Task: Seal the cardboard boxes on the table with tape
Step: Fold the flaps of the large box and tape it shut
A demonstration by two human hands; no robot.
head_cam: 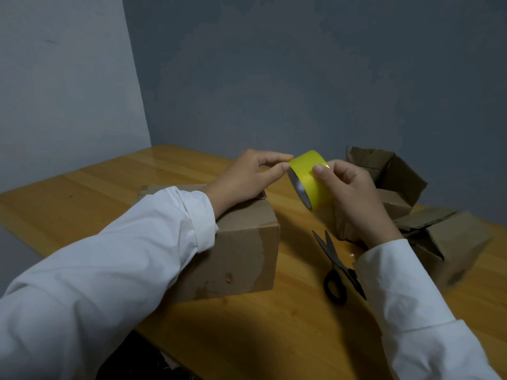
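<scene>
A yellow tape roll [311, 178] is held up above the wooden table [82, 193]. My right hand [348, 193] grips the roll, thumb on its outer face. My left hand [247, 176] pinches the roll's left edge between thumb and forefinger, with its wrist over a closed cardboard box [241, 256]. Behind my right hand stands an open box [395, 174] with raised flaps, and a third box [452, 242] with loose flaps sits at the right.
Black-handled scissors [333, 267] lie on the table between the closed box and my right sleeve. Grey walls meet in a corner behind the table. The table's near edge runs diagonally at the lower left.
</scene>
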